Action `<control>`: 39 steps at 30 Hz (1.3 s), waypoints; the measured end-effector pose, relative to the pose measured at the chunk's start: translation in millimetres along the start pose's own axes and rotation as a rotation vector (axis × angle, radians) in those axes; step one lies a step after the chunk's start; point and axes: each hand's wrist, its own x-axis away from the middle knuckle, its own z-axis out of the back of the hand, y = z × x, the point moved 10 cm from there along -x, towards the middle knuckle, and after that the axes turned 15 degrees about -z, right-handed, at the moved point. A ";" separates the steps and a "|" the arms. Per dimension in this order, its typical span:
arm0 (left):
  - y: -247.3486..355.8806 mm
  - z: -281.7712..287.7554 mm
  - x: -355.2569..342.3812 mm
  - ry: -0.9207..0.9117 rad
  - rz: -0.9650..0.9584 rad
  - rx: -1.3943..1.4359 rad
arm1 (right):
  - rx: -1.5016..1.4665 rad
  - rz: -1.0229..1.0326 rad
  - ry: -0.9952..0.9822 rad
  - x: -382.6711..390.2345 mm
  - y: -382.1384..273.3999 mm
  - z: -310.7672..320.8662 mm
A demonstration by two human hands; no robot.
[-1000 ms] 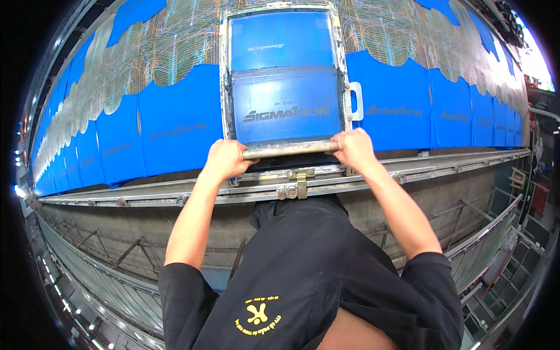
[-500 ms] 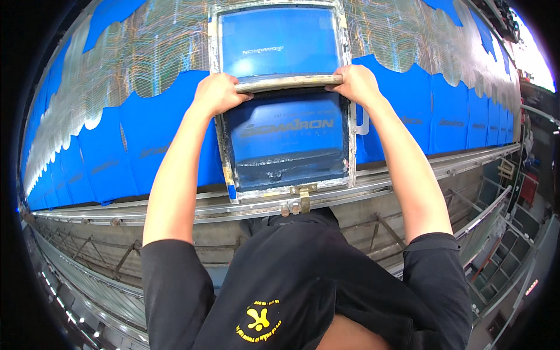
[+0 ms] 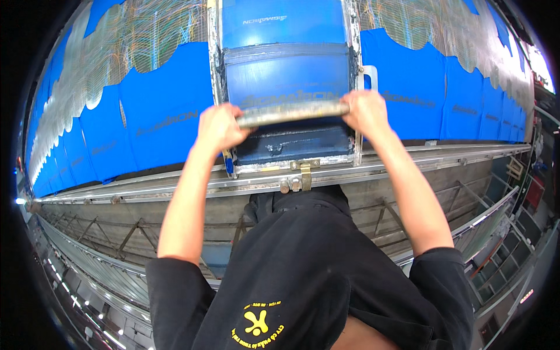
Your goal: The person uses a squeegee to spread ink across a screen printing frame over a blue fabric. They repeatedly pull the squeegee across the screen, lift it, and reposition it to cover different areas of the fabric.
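Note:
A long squeegee [image 3: 294, 112] spans the screen-printing frame [image 3: 357, 137] from side to side. Its left end is in my left hand [image 3: 221, 128], the fingers wrapped round it. My right hand [image 3: 367, 112] grips the other end. Beneath it lies the frame's translucent mesh [image 3: 286, 73], with blue fabric showing through. Dark ink [image 3: 286, 144] lies in a band on the mesh at the near end. The squeegee hides part of the mesh just under it.
Blue fabric pieces [image 3: 163, 111] lie in a row along the long table, left and right of the frame. A metal rail [image 3: 233, 185] runs along the near edge, where a brass-coloured bracket [image 3: 305, 175] meets the frame. A white handle-shaped piece [image 3: 371, 76] sits by the frame's right side.
Both hands have drawn the squeegee toward me, from the middle of the mesh to close by the dark ink band. The view has shifted a little too.

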 end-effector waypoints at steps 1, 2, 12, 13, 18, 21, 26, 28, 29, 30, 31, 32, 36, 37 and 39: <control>9.4 -11.4 21.0 0.042 -0.008 0.000 | 0.008 -0.017 -0.050 23.2 -1.9 -8.8; 18.9 -18.9 36.1 0.038 0.005 0.020 | -0.010 -0.043 -0.109 42.8 -1.5 -16.3; 23.7 -18.0 58.8 0.042 -0.008 0.003 | -0.118 0.035 0.012 64.2 -12.5 -1.7; 29.3 -8.9 51.6 -0.138 0.055 0.066 | -0.112 0.030 -0.083 56.0 -12.9 -1.3; 6.6 55.9 -2.9 -0.005 -0.017 -0.049 | -0.090 -0.032 0.037 -18.5 -4.0 51.6; -18.7 81.2 -51.6 0.023 -0.042 -0.090 | -0.121 -0.073 0.058 -74.0 5.8 63.7; -47.1 81.9 -110.3 -0.017 -0.011 -0.058 | -0.032 -0.199 -0.099 -133.4 26.5 35.9; -51.2 77.8 -115.7 -0.040 0.017 -0.069 | 0.004 -0.188 -0.118 -140.1 27.1 28.2; -61.6 75.7 -113.8 -0.049 0.049 -0.031 | 0.016 -0.187 -0.130 -139.4 22.4 27.2; -61.7 77.6 -115.5 -0.054 0.049 -0.031 | -0.030 -0.195 -0.132 -139.9 22.1 29.5; -60.6 73.3 -115.1 -0.067 0.055 -0.023 | -0.026 -0.210 -0.134 -136.1 22.5 28.5; -61.3 73.8 -115.0 -0.070 0.063 -0.024 | -0.024 -0.219 -0.125 -135.4 22.0 29.0; -57.3 69.1 -100.2 -0.008 0.068 -0.034 | -0.026 -0.168 -0.076 -122.6 13.5 28.2; -51.6 60.7 -90.7 0.042 0.057 -0.028 | -0.022 -0.141 -0.036 -112.4 12.6 27.3; -36.1 46.5 -69.6 0.046 0.048 -0.043 | -0.053 -0.101 0.031 -84.3 11.2 25.4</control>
